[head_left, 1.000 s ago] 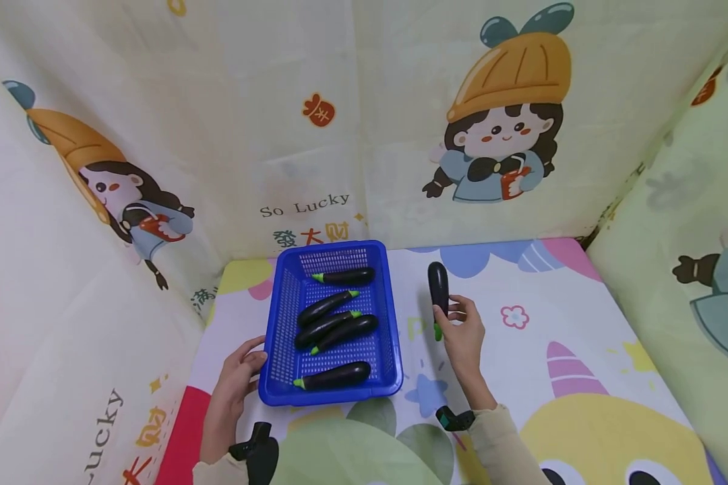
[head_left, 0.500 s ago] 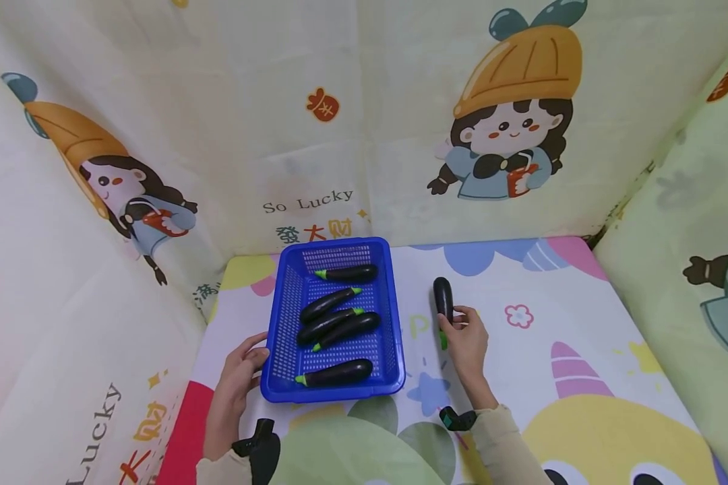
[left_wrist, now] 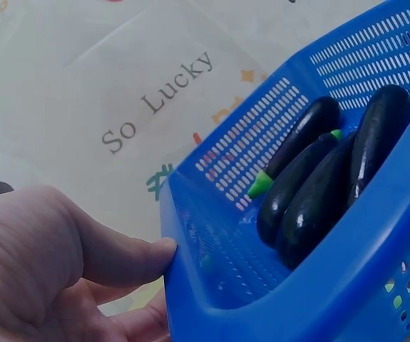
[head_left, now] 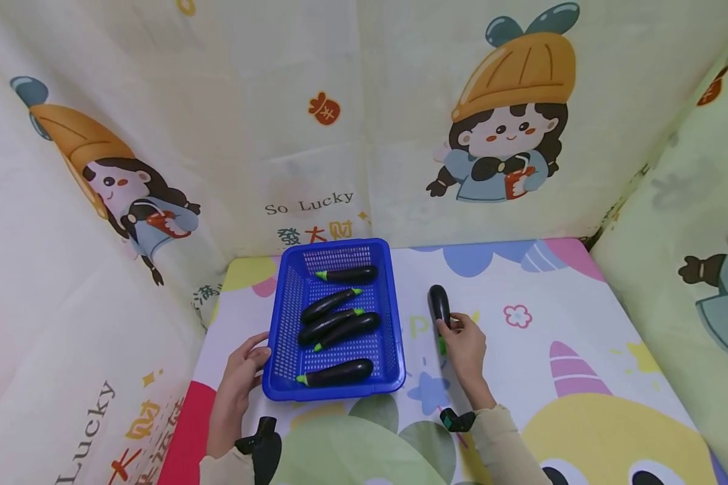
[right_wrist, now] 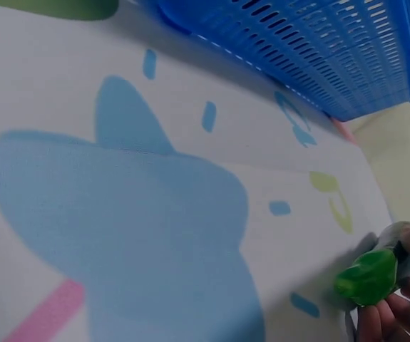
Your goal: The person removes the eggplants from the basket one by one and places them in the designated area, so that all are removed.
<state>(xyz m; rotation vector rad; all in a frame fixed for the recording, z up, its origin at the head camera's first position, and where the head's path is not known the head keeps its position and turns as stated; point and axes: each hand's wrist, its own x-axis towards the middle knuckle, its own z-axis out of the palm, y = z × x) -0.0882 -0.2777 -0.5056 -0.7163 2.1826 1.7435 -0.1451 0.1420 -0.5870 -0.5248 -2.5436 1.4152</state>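
A blue plastic basket (head_left: 398, 337) with slotted walls holds several dark eggplants (head_left: 340, 372) with green stem ends. At its left side, my left hand (head_left: 240, 377) touches the rim; the left wrist view shows the thumb (left_wrist: 130, 255) against the basket's edge and the other fingers lower down outside it. To the right of the basket, my right hand (head_left: 466, 347) pinches another eggplant (head_left: 439, 302) near its stem end, thumb on one side and fingers on the other. Its green stem (right_wrist: 369, 278) points back toward the wrist in the right wrist view, close over the tabletop.
The table cover (head_left: 497, 377) is white with printed cartoon shapes. A printed cloth wall (head_left: 400, 121) rises right behind the basket, and more cloth (head_left: 661, 269) closes off the right and left sides. Each wrist wears a black camera mount (head_left: 458, 420).
My right hand has brought the eggplant down and slightly toward me, closer to the tabletop. The left hand keeps its place at the basket.
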